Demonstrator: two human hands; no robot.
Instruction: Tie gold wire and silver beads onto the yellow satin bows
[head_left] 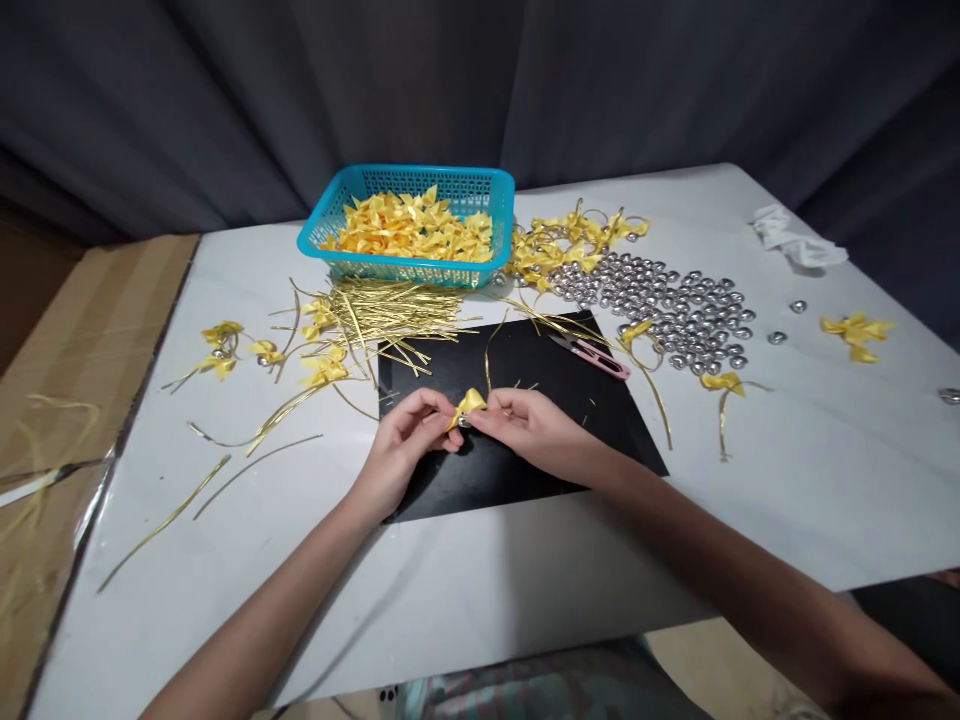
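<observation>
My left hand (403,447) and my right hand (534,428) meet over a black mat (525,470) and pinch one small yellow ribbon bow (469,404) between their fingertips. A small silver bead sits just under the bow at my fingertips, and a thin gold wire (487,365) rises from the bow. Pink thread snips (596,357) lie on the mat's far right corner. A bundle of gold wire ties (382,315) lies just beyond the mat.
A blue basket (409,266) holds many yellow bows at the back. A heap of silver beads (667,305) lies to the right, with finished bows (570,240) behind it. Loose bows and wire strips (247,350) scatter on the left. A white cloth (795,243) lies far right. Cardboard (75,380) borders the table's left edge.
</observation>
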